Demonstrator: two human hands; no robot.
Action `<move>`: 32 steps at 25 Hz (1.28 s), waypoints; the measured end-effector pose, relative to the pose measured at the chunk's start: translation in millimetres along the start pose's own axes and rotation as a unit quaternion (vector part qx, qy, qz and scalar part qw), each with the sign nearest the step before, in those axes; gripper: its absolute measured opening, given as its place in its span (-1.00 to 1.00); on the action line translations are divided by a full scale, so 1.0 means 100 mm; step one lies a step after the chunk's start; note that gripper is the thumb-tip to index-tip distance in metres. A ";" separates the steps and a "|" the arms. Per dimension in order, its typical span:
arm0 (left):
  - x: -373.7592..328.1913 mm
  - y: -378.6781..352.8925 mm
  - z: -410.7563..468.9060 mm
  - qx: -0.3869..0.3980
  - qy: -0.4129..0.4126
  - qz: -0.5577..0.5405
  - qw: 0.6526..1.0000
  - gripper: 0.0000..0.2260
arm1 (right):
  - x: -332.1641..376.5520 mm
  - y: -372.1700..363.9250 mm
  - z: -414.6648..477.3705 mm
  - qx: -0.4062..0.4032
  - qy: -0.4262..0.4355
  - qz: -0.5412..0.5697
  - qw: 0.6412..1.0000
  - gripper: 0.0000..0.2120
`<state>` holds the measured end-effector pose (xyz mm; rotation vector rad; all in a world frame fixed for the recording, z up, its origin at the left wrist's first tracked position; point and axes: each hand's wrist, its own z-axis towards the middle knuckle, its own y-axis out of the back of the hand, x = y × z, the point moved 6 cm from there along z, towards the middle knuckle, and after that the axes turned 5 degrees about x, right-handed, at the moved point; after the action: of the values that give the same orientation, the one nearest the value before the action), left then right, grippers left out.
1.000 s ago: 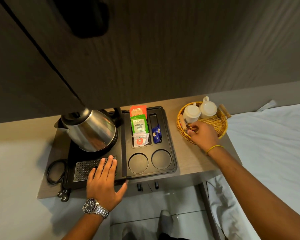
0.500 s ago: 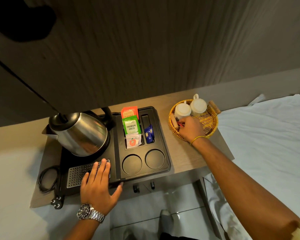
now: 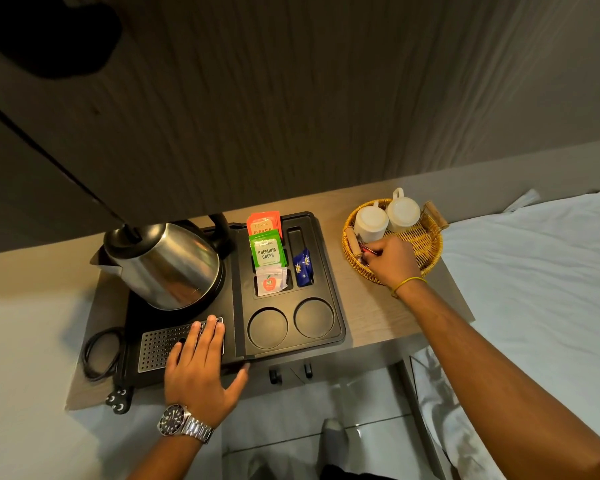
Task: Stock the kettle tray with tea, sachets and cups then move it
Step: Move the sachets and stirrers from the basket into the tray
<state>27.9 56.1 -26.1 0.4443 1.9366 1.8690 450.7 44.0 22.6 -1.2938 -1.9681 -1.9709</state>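
Observation:
The black kettle tray (image 3: 329, 278) lies on a narrow wooden table, with a steel kettle (image 3: 163, 265) on its left half. Its slots hold an orange tea packet (image 3: 264, 223), a green tea packet (image 3: 267, 251), a white apple sachet (image 3: 270, 281) and a blue sachet (image 3: 302, 270). Both round cup wells (image 3: 267, 328) are bare. My left hand (image 3: 201, 368) rests flat on the tray's perforated grille, fingers spread. My right hand (image 3: 390, 263) reaches into the wicker basket (image 3: 426, 244), fingers pinched on thin red-and-white sachets (image 3: 367, 250). Two white cups (image 3: 371, 223) stand upside down in the basket.
A black power cord and plug (image 3: 101, 355) lie at the tray's left on the table. A white bed (image 3: 541, 289) borders the table on the right. A dark wood panel overhangs the back of the table. Tiled floor lies below the front edge.
My right hand has slid toward the basket's left rim and closed on the thin sachets. The camera view has shifted slightly. My left hand stays on the grille.

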 end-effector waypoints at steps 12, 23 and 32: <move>-0.04 0.06 -0.02 -0.013 0.000 -0.011 1.000 -0.17 | 0.18 0.39 -0.29 -0.228 0.077 0.007 0.971 -0.77; -0.02 0.06 -0.02 -0.006 0.009 -0.024 1.000 -0.17 | 1.24 -0.68 0.26 -0.014 -0.023 0.058 0.998 -0.78; -0.02 0.04 -0.01 -0.002 0.013 -0.046 0.999 -0.17 | 1.16 -0.61 0.22 -0.076 0.025 0.055 0.995 -0.68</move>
<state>28.5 54.5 -22.4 0.3266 1.9358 1.8292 351.3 130.9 38.2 -1.3403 -1.7141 -2.1125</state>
